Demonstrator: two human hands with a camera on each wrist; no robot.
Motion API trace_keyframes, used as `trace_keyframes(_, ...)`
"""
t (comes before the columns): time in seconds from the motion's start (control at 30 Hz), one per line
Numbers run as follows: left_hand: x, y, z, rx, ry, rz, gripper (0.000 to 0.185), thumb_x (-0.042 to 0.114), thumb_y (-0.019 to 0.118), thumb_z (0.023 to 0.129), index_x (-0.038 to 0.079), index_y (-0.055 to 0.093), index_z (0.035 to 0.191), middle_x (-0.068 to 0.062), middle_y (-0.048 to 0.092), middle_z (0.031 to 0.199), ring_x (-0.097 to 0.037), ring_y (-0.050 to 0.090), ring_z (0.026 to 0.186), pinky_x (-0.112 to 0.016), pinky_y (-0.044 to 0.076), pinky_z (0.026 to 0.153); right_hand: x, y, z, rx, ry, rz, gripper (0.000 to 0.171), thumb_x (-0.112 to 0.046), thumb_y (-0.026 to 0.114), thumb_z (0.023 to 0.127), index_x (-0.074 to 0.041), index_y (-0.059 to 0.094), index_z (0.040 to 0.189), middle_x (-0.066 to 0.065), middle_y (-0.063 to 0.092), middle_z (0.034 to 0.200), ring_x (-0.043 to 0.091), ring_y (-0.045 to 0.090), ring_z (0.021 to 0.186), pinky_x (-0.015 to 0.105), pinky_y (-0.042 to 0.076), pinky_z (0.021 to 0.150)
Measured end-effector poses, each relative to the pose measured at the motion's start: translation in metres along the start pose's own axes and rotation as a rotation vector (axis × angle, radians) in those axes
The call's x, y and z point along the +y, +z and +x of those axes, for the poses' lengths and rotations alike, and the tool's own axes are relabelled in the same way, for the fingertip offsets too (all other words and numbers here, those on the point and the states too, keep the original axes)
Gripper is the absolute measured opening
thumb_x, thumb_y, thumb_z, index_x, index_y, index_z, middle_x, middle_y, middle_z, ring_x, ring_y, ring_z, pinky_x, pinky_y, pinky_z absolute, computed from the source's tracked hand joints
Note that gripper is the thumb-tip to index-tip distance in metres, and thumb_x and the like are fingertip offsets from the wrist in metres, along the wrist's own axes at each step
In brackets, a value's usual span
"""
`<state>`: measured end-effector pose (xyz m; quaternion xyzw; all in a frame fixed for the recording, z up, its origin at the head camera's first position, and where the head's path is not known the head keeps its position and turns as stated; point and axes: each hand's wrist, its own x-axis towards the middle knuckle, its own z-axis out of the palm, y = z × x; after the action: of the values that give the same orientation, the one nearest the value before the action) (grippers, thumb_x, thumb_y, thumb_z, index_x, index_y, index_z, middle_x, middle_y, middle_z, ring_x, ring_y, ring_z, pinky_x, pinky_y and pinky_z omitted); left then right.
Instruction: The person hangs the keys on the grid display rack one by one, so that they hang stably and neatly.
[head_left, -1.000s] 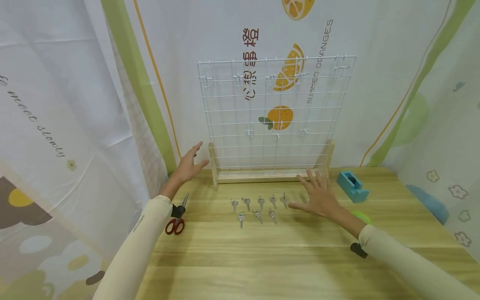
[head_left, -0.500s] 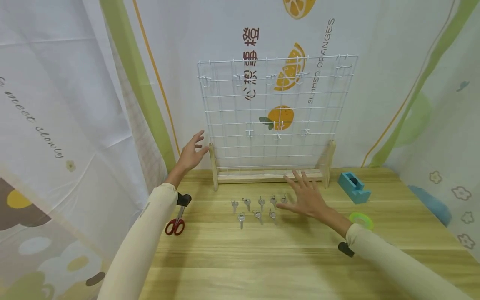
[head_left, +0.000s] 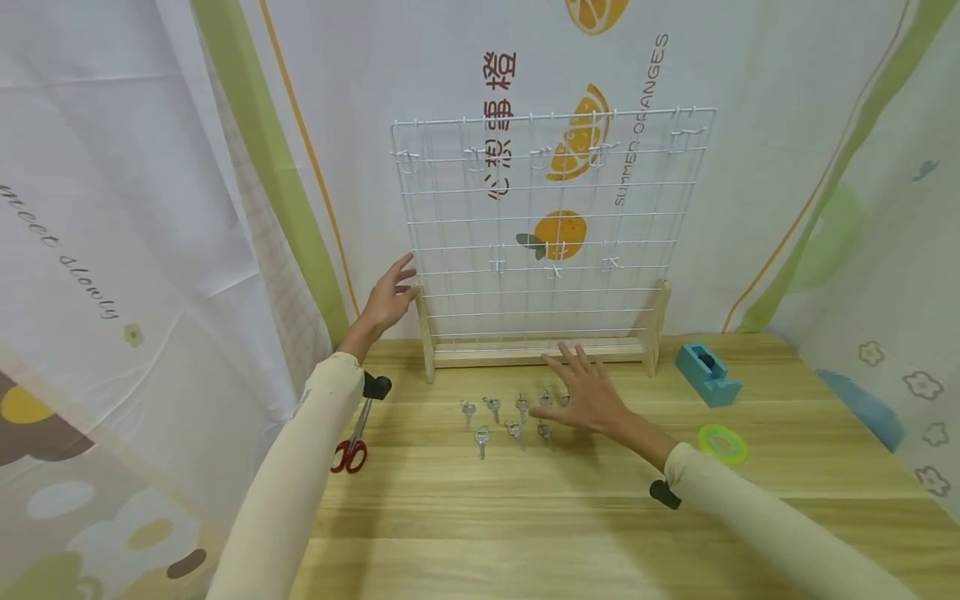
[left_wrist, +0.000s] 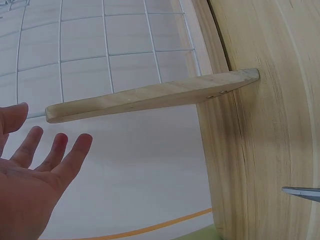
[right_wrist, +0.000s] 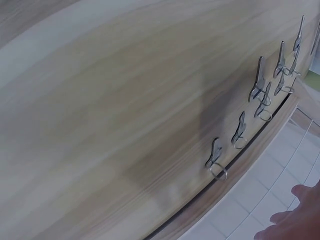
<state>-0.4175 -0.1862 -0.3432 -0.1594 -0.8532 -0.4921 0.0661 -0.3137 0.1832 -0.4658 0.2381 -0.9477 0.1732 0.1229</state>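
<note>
A white wire grid rack (head_left: pixel 487 361) stands upright on a wooden base at the back of the table. My left hand (head_left: pixel 388 298) is beside its left wooden post (left_wrist: pixel 150 97), fingers spread loosely; contact with the wire edge is unclear. Several silver keys (head_left: pixel 482 442) with small rings lie in two rows before the rack. Above the right end of those rows hovers my right hand (head_left: pixel 588 396), fingers spread and holding nothing, covering part of a key. The right wrist view shows keys (right_wrist: pixel 215 150) lying along the base, with fingertips (right_wrist: pixel 300 190) at the lower right.
Several white hooks (head_left: pixel 553 271) hang on the grid. Red-handled scissors (head_left: pixel 350 456) lie to the left, partly behind the wrist camera. At the right are a blue tape dispenser (head_left: pixel 707 375) and a yellow-green ring (head_left: pixel 722 444). Printed curtains surround the table.
My right hand has moved left over the keys, uncovering the yellow-green ring. My left hand has risen slightly toward the grid's left edge. The keys have stayed put.
</note>
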Motion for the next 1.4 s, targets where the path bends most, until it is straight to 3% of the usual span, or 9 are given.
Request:
trace_keyframes(0.17, -0.002, 0.001, 0.001, -0.023, -0.037, -0.074, 0.07, 0.003, 0.05, 0.109, 0.022, 0.017, 0.169, -0.022, 0.038, 0.162, -0.042, 0.045, 0.142, -0.063, 0.052, 0.101, -0.006, 0.005, 0.004, -0.004, -0.016, 0.021, 0.096, -0.058, 0.077, 0.084, -0.006, 0.044, 0.158, 0.026, 0.024, 0.167, 0.054, 0.019, 0.152, 0.076, 0.016, 0.121)
trace_keyframes(0.4, -0.005, 0.004, 0.002, -0.026, -0.065, -0.122, 0.07, 0.0, 0.047, 0.109, 0.022, 0.018, 0.169, -0.022, 0.048, 0.155, -0.039, 0.049, 0.14, -0.062, 0.054, 0.099, -0.012, 0.017, 0.011, -0.031, -0.019, 0.066, 0.096, -0.059, 0.076, 0.086, -0.006, 0.042, 0.159, 0.028, 0.029, 0.165, 0.056, 0.02, 0.151, 0.076, 0.016, 0.121)
trace_keyframes(0.67, -0.01, 0.005, 0.006, -0.017, -0.08, -0.172, 0.069, 0.0, 0.048, 0.109, 0.022, 0.02, 0.168, -0.021, 0.049, 0.154, -0.037, 0.046, 0.143, -0.062, 0.053, 0.103, -0.024, 0.024, 0.021, -0.053, -0.016, 0.11, 0.094, -0.058, 0.076, 0.086, -0.008, 0.043, 0.159, 0.029, 0.03, 0.164, 0.055, 0.02, 0.151, 0.076, 0.015, 0.121)
trace_keyframes(1.0, -0.014, 0.008, 0.01, 0.005, -0.087, -0.198, 0.063, -0.003, 0.052, 0.107, 0.024, 0.039, 0.162, -0.019, 0.055, 0.15, -0.035, 0.047, 0.144, -0.059, 0.053, 0.105, -0.034, 0.03, 0.032, -0.081, -0.04, 0.125, 0.09, -0.058, 0.075, 0.089, -0.007, 0.046, 0.157, 0.026, 0.033, 0.164, 0.054, 0.022, 0.151, 0.074, 0.017, 0.122)
trace_keyframes(1.23, -0.017, 0.007, 0.013, -0.005, -0.113, -0.273, 0.06, -0.005, 0.054, 0.105, 0.023, 0.048, 0.158, -0.02, 0.056, 0.148, -0.036, 0.05, 0.141, -0.06, 0.052, 0.107, -0.037, 0.035, 0.039, -0.089, -0.064, 0.155, 0.084, -0.054, 0.074, 0.091, -0.007, 0.048, 0.156, 0.027, 0.038, 0.161, 0.056, 0.025, 0.149, 0.078, 0.02, 0.118)
trace_keyframes(1.4, -0.019, 0.005, 0.013, -0.013, -0.133, -0.293, 0.058, -0.006, 0.054, 0.104, 0.022, 0.051, 0.156, -0.019, 0.056, 0.149, -0.034, 0.05, 0.14, -0.059, 0.051, 0.107, -0.04, 0.04, 0.046, -0.106, -0.09, 0.177, 0.082, -0.054, 0.074, 0.092, -0.008, 0.049, 0.155, 0.023, 0.043, 0.159, 0.053, 0.029, 0.149, 0.075, 0.023, 0.12)
